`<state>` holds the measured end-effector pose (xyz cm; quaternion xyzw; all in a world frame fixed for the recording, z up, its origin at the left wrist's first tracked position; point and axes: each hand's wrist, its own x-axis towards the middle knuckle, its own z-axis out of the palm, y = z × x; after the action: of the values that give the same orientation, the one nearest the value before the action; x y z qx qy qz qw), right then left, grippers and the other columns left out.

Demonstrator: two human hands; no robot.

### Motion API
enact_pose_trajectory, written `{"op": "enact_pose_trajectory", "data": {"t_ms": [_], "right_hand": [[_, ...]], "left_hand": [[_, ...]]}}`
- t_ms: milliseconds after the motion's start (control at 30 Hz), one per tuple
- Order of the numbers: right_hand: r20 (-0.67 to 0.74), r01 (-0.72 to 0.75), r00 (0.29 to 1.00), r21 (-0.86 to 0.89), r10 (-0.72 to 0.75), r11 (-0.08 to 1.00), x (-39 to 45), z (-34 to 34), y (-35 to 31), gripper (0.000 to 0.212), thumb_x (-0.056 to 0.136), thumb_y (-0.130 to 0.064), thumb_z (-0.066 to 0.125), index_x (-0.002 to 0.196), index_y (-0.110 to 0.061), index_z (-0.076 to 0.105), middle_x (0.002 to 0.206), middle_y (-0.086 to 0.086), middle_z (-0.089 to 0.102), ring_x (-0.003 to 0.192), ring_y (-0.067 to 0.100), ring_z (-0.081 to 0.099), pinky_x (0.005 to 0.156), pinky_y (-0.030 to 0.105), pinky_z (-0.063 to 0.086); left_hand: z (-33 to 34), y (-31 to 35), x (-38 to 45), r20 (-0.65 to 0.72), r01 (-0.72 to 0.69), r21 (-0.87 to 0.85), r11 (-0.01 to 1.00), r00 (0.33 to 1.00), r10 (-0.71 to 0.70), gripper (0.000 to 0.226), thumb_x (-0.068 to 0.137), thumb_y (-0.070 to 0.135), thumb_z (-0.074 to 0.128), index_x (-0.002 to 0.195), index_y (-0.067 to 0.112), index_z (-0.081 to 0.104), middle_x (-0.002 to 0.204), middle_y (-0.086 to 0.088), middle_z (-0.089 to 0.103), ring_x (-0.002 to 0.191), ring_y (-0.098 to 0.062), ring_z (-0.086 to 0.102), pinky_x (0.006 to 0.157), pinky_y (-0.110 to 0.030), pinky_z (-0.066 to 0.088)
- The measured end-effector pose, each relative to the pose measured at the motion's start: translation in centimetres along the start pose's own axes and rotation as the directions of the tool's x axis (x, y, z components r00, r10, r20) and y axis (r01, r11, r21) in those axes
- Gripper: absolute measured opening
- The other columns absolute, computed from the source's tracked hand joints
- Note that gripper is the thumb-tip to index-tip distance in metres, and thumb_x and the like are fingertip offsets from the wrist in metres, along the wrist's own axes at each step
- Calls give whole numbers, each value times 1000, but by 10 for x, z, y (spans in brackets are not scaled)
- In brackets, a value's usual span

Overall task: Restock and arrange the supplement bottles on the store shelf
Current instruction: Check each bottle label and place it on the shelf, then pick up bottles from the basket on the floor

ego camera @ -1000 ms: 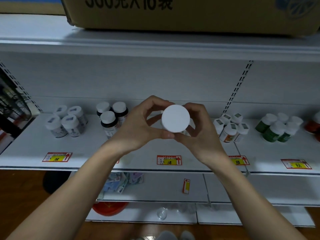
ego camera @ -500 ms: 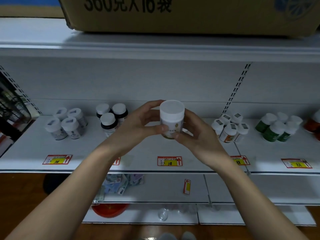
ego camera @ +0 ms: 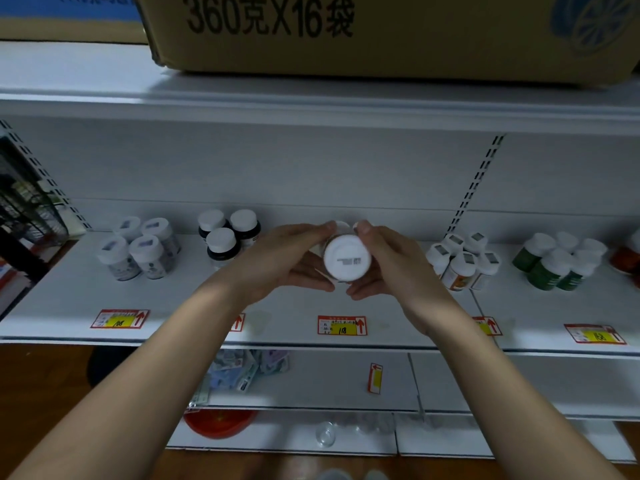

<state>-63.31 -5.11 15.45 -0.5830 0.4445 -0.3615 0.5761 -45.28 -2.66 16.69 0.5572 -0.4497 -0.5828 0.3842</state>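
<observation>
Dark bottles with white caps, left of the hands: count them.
3. The dark white-capped bottles stand clustered on the white shelf: back left, back right, and front. More could be hidden behind the left hand.

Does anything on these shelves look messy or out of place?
Yes. On the lower shelf, a loose price tag stands askew by itself, and a jumble of small packets lies in a heap at the left, unlike the tidy bottle groups above.
</observation>
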Motion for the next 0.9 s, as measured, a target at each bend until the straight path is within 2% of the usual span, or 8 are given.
{"op": "enact_pose_trajectory", "data": {"t_ms": [133,300,367,433,500,633,767,900], "right_hand": [[-38,-28,999,-40,26,999,0,4,-8,56,96,-57,47,93,-5,68,64,19,69,53,31,66,52,32,57],[-33,-18,999,-42,17,999,1,4,-12,49,98,-53,49,97,-7,68,70,20,71,57,32,69,55,34,60],[-8,-6,1000,-43,5,999,1,5,-10,34,99,-45,52,104,-16,68,84,16,74,67,29,73,62,36,62],[22,20,1000,-35,-19,999,0,3,-8,25,99,-35,56,121,-25,64,102,3,72,80,16,74,67,32,62],[64,53,997,-87,-47,995,-1,1,-5,36,97,-28,60,132,-34,51,109,-8,68,89,4,72,69,21,59],[110,100,991,-239,-75,966,-5,3,3,58,92,-25,67,139,-41,37,113,-6,66,100,4,66,88,25,55],[102,127,990,-295,-100,947,-12,5,3,55,90,-22,71,129,-43,38,110,-12,62,88,-8,65,70,8,50],[116,114,990,-333,-79,936,-21,1,1,54,91,-22,70,133,-40,40,112,-17,59,91,-13,61,72,6,48]], "left_hand": [[0,5,2,5,78,26,997,997,-79,56,95,54,55,117,4,66,90,-25,74,85,-33,75,78,-32,61],[-4,7,2,12,56,15,998,998,-56,52,95,51,56,118,6,66,94,-24,74,89,-33,75,81,-32,61],[-5,6,0,4,29,3,1000,1000,-29,46,95,47,59,121,9,65,97,-21,75,91,-31,75,82,-34,61],[-8,2,-1,6,-24,15,1000,1000,24,40,95,42,60,126,16,61,105,-14,75,96,-28,74,84,-37,60],[-9,-1,-3,12,-78,0,997,997,78,36,95,35,63,129,25,58,111,-8,74,100,-25,73,86,-39,59],[-7,-8,-3,-3,-186,-8,982,983,186,42,90,22,70,128,33,56,113,-2,73,102,-20,72,83,-35,60],[-4,-21,0,-14,-283,47,958,959,284,60,82,11,78,131,36,54,123,-1,67,105,-19,70,91,-44,58],[-1,-29,2,-22,-326,74,943,944,328,78,69,21,86,136,32,49,127,6,65,108,-14,69,91,-35,56]]}}
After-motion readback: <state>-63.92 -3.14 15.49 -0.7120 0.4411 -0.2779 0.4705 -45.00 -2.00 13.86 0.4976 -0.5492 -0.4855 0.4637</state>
